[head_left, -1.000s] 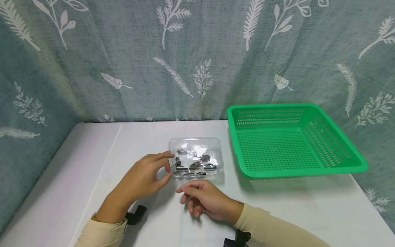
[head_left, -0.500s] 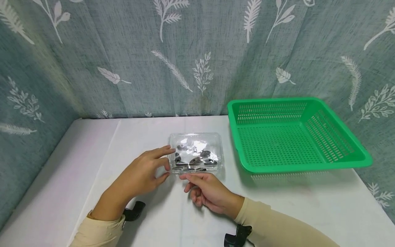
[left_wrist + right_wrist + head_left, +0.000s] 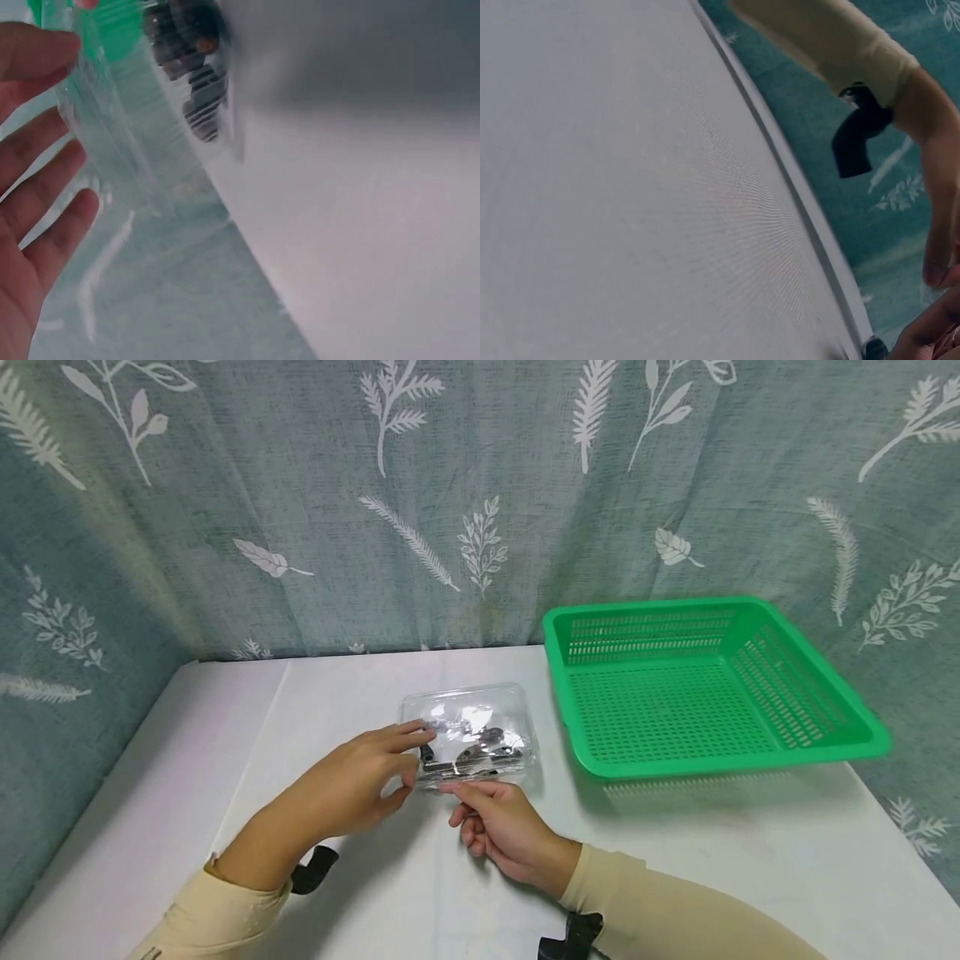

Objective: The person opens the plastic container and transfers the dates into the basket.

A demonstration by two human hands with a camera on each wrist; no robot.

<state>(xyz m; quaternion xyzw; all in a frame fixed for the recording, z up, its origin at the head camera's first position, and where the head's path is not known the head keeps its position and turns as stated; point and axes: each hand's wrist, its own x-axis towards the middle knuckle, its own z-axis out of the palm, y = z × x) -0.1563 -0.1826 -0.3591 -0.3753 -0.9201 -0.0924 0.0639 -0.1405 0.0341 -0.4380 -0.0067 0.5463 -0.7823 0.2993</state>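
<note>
A clear plastic clamshell box lies on the table, slightly turned, with several small dark, shiny pieces inside. My left hand is at its left side. Its thumb and index finger pinch the front left corner, while another finger rests over the lid's left edge. In the left wrist view, the thumb lies against the box's edge and the other fingers of the left hand are spread beside the clear wall. My right hand pinches the box's front edge between thumb and index finger; its remaining fingers curl loosely below.
A green perforated plastic basket stands to the right of the box, near the back. White cloth covers the table. A grey-green leaf-patterned curtain hangs behind and along the sides. A black wrist mount sits under the right sleeve.
My right hand has moved up to the box's front edge and taken hold of it. The box has turned slightly anticlockwise, and my left fingers have come further over its left side.
</note>
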